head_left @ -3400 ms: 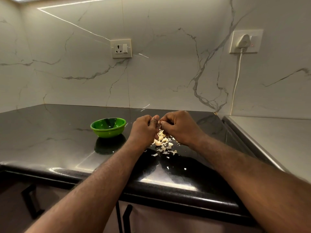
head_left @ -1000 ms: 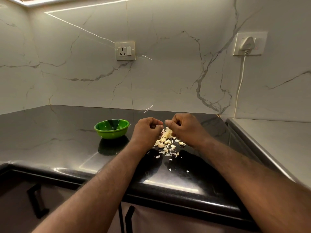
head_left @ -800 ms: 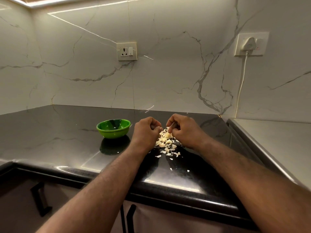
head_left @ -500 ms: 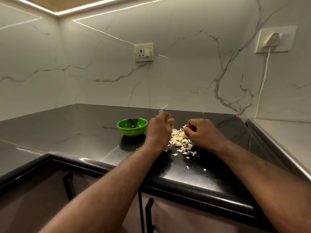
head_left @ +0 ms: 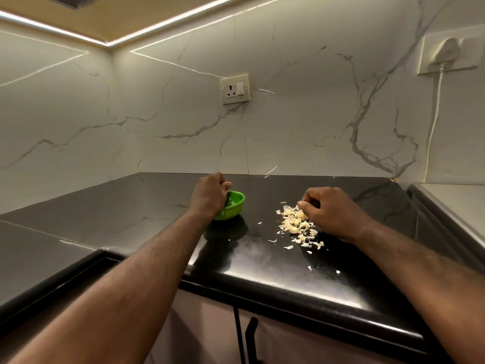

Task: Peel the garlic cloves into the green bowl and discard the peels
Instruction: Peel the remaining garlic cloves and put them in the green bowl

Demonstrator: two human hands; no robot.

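Note:
The small green bowl (head_left: 237,199) stands on the black counter, half hidden behind my left hand (head_left: 208,195). That hand hovers over the bowl's near-left rim with curled fingers and thumb pinched together on a garlic clove, which is mostly hidden. To the right lies a pile of pale garlic pieces and peels (head_left: 294,223), with loose flakes scattered toward the counter's front. My right hand (head_left: 330,208) rests at the pile's right edge, thumb and curled fingers pinching a piece from it. Whether that piece is a clove or a peel I cannot tell.
The glossy black counter (head_left: 288,290) has a rounded front edge, with cabinet handles (head_left: 249,337) below. Marble walls meet in a corner at the back left. A wall socket (head_left: 235,89) sits above the bowl, a plug with white cord (head_left: 446,52) at right. A steel surface (head_left: 456,203) adjoins on the right.
My hands have separated. The left hand moved left from the pile to above the green bowl. The right hand dropped onto the pile's edge. The view turned left and upward.

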